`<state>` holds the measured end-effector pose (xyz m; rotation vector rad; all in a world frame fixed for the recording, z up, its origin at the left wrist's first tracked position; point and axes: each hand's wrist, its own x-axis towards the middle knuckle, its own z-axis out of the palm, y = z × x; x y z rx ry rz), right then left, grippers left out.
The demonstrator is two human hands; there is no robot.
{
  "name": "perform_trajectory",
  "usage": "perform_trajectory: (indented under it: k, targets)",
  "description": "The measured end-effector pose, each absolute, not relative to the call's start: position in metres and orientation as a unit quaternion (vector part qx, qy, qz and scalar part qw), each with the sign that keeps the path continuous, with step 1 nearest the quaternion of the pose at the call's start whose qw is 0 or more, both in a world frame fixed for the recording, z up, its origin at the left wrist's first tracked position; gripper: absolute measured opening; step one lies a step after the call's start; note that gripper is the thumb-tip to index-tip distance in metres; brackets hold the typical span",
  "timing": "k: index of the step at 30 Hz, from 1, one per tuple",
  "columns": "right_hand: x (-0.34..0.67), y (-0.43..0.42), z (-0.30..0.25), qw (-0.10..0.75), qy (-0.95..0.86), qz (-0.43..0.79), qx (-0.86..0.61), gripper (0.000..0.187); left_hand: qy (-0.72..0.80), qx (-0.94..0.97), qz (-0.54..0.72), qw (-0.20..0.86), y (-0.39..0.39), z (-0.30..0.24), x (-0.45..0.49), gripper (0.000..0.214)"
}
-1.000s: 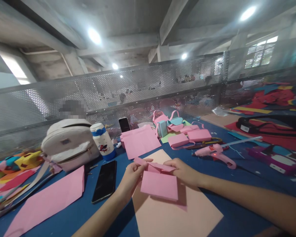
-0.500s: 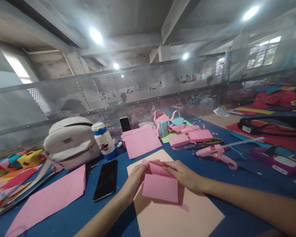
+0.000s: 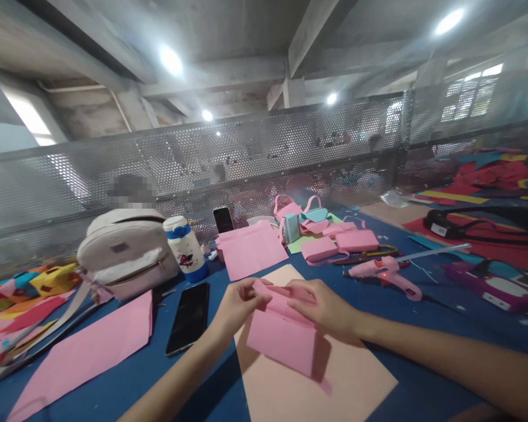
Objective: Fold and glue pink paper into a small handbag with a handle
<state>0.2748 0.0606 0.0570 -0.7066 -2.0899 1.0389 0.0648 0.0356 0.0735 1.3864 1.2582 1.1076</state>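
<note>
A folded piece of pink paper (image 3: 281, 343) is held between my two hands, tilted, over a peach-coloured sheet (image 3: 334, 387). My left hand (image 3: 240, 305) pinches its upper left edge between thumb and fingers. On the upper right side, my right hand (image 3: 321, 308) grips it with the thumb in front and fingers behind. Creases run across the paper below my thumbs. Part of its far side is hidden by my fingers.
A black phone (image 3: 188, 319), a bottle (image 3: 185, 249) and a white backpack (image 3: 123, 252) stand or lie to the left. Pink sheets (image 3: 88, 351) lie nearby. Small pink paper bags (image 3: 356, 241) sit ahead, a pink glue gun (image 3: 387, 272) to the right. Mesh panels (image 3: 255, 158) border the table.
The pink paper has turned clockwise and tilted, its lower right corner swinging toward me. My left hand has shifted its grip, with the thumb now on the front of the upper edge.
</note>
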Motion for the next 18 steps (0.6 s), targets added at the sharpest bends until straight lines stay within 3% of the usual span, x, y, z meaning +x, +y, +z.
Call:
perform_trajectory:
  k: [6,9,14,18]
  targets:
    - [0.279,0.063,0.079,0.188,-0.706,0.648,-0.215,0.052,0.501,0.624,0.371,0.472,0.054,0.098,0.05,0.044]
    - [0.282,0.054,0.082,0.155,-0.642,0.736,-0.148,0.058,0.495,0.648,0.348,0.463,0.059,0.112,0.044,0.042]
    - [0.29,0.041,0.072,0.081,-0.581,0.803,-0.106,0.043,0.489,0.67,0.323,0.455,0.065,0.124,0.036,0.042]
    - [0.3,0.038,0.061,0.074,-0.562,0.814,-0.13,0.043,0.492,0.658,0.316,0.474,0.069,0.12,0.036,0.043]
